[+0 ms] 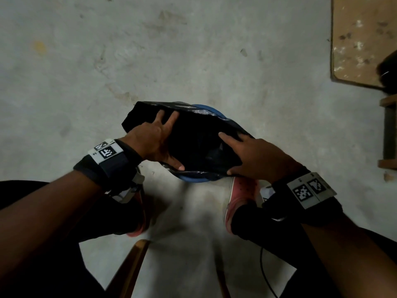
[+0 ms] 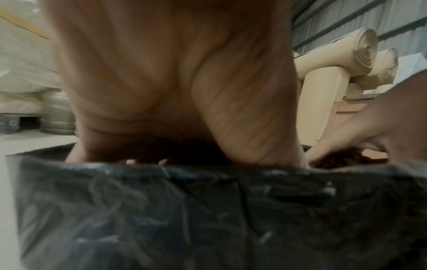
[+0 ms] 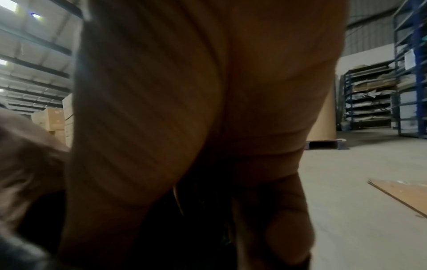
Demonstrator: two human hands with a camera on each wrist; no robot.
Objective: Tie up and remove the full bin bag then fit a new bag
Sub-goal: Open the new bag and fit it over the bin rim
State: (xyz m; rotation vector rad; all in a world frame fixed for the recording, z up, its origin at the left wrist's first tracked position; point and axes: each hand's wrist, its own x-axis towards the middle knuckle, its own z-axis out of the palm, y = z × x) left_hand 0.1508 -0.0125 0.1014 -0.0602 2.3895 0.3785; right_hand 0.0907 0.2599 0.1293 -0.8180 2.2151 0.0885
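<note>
A black bin bag is spread wide over a round blue bin on the concrete floor; only slivers of the bin's rim show at front and back. My left hand holds the bag's left edge, fingers spread on the far side and thumb on the near rim. My right hand holds the right edge, with its index finger pointing across the dark mouth. In the left wrist view my left hand's fingers curl over the crinkled bag rim. The bin's inside is hidden.
My feet in pink shoes stand just behind the bin. A wooden board lies on the floor at the far right, with a wooden frame below it. A chair leg and a black cable are near me.
</note>
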